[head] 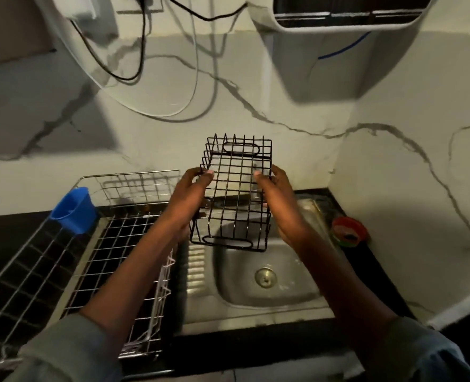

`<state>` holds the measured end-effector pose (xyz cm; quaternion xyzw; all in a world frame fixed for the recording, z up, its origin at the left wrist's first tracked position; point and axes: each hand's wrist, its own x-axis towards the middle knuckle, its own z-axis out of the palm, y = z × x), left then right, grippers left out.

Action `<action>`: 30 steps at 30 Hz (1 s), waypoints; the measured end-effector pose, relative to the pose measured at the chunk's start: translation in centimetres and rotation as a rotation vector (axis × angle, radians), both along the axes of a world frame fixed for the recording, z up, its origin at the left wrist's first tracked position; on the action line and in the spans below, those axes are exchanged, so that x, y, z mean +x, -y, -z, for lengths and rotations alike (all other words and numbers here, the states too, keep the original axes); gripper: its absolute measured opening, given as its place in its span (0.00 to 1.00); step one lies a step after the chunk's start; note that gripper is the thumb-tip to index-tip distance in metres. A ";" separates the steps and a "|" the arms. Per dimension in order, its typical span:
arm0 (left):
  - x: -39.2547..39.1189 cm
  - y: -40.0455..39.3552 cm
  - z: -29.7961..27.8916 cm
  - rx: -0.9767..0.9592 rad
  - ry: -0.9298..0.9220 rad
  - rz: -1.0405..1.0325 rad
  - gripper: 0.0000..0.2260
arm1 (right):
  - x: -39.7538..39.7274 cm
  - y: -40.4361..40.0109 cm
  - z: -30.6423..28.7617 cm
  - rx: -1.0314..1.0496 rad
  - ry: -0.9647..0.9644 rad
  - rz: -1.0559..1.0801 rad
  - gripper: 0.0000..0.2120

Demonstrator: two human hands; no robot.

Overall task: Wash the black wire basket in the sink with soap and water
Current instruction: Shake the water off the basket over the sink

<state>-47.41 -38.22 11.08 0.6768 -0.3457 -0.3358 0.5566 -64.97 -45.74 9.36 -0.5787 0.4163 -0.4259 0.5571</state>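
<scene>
Sleeves: grey cuffs at the bottom edge, both forearms bare and reaching forward.
Dish rack (123, 271): chrome wire rack on the dark counter left of the sink, under the left forearm.
Sink (291, 296): steel basin with a round drain (265, 277) in its floor and a ribbed ledge on its left side.
Left hand (188, 197): clamped on the left side of the black wire basket, thumb pressed on the grid facing the camera, the other fingers curled round behind.
Right hand (276, 199): clamped on the right side the same way, thumb on the near face.
Black wire basket (235, 197): held in the air above the sink's far rim, tilted, with an oval handle loop at the top end and one at the bottom end.
Blue cup (73, 210): hung at the rack's far left corner.
Red-rimmed bowl (349, 231): on the counter right of the sink, near the wall.
Wall: white marble-veined tile, cables (142, 51) hanging, a white appliance (338, 23) mounted above.
</scene>
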 end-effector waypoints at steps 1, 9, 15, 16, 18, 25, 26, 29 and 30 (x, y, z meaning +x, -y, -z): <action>1.6 -0.9 -0.4 -0.026 0.007 -0.021 0.15 | 1.7 -0.5 -0.4 -0.008 -0.022 -0.010 0.33; 15.8 -9.2 -0.6 0.005 0.110 -0.207 0.10 | 17.2 -6.0 -0.5 -0.097 -0.215 -0.212 0.32; 23.7 -12.5 2.6 0.096 0.176 -0.222 0.11 | 26.4 -9.8 1.8 0.021 -0.333 -0.258 0.33; 24.7 -12.9 3.5 0.126 0.170 -0.189 0.11 | 27.5 -10.3 2.2 0.047 -0.356 -0.255 0.32; 25.8 -13.9 5.6 0.171 0.160 -0.144 0.10 | 29.0 -11.2 3.3 0.105 -0.400 -0.264 0.29; 27.9 -14.5 13.1 0.277 0.064 -0.086 0.14 | 31.8 -12.8 8.8 0.197 -0.653 -0.252 0.29; 28.0 -14.4 13.7 0.295 0.057 -0.078 0.13 | 31.9 -12.9 9.4 0.203 -0.668 -0.249 0.29; 28.6 -14.6 15.7 0.346 0.039 -0.028 0.13 | 32.2 -13.1 10.3 0.224 -0.663 -0.259 0.28; 28.5 -14.8 15.9 0.370 0.039 -0.011 0.14 | 32.3 -13.1 10.7 0.237 -0.657 -0.280 0.27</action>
